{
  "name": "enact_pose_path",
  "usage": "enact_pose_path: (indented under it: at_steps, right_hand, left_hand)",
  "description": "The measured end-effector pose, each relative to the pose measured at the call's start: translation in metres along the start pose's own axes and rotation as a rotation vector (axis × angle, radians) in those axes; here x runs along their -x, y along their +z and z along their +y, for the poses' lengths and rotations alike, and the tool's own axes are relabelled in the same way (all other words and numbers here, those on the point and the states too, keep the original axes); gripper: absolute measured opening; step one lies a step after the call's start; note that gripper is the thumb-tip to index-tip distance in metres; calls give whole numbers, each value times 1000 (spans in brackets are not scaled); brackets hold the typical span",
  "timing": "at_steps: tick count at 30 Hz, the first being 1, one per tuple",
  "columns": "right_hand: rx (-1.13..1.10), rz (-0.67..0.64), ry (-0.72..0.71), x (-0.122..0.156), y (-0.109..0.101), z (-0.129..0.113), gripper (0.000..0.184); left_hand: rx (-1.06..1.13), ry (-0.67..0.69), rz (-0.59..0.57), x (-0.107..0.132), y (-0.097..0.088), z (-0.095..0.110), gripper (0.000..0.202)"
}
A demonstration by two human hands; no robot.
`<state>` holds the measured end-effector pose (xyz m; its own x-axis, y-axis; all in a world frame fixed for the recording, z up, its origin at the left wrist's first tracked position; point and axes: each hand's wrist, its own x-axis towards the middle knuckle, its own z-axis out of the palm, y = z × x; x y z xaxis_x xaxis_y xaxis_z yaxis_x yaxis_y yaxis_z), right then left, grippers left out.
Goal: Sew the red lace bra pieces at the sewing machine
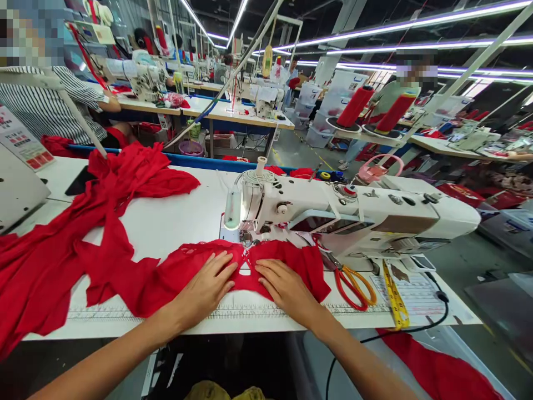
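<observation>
A red fabric piece (166,278) lies across the sewing table, its middle part under the needle area of a white sewing machine (325,205). My left hand (206,283) rests flat on the cloth left of a small gap, fingers stretched toward the needle. On the other side of that gap, my right hand (285,286) presses on the red cloth with its fingers spread. White crossing marks or threads show at the gap between the hands. The presser foot is partly hidden by the machine head.
Orange-and-red-handled scissors (353,286) and a yellow tape measure (395,300) lie right of the cloth. A heap of red fabric (112,183) covers the table's left side. Two red thread cones (356,105) stand behind the machine. Other people sit or stand farther back.
</observation>
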<state>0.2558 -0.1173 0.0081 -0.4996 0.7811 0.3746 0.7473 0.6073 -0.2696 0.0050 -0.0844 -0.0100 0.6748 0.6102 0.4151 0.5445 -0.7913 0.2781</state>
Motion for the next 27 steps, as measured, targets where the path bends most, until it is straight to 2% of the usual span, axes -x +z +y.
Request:
enact_pose_path:
  at_steps: [3, 8, 11, 16, 20, 24, 27]
  right_hand:
    - [-75, 30, 13, 3, -5, 0, 32]
    - [-180, 56, -62, -15, -9, -3, 25]
    - [-146, 1, -104, -21, -1, -1, 20]
    - [-106, -35, -69, -17, 7, 6, 24]
    - [-60, -124, -54, -21, -1, 6, 28]
    - [-35, -260, -36, -28, -13, 6, 33]
    - [-50, -351, -19, -32, -21, 7, 38]
  left_hand:
    - [30, -63, 13, 9, -5, 3, 41]
    - [110, 98, 48, -16, -19, 6, 21]
    - [71, 148, 29, -22, -15, 3, 17]
    - [5, 120, 19, -13, -8, -3, 18]
    - [-45, 56, -65, -19, -11, -3, 22]
    - [-111, 42, -228, -28, -20, -5, 25]
    - [-137, 42, -307, -32, -26, -8, 34]
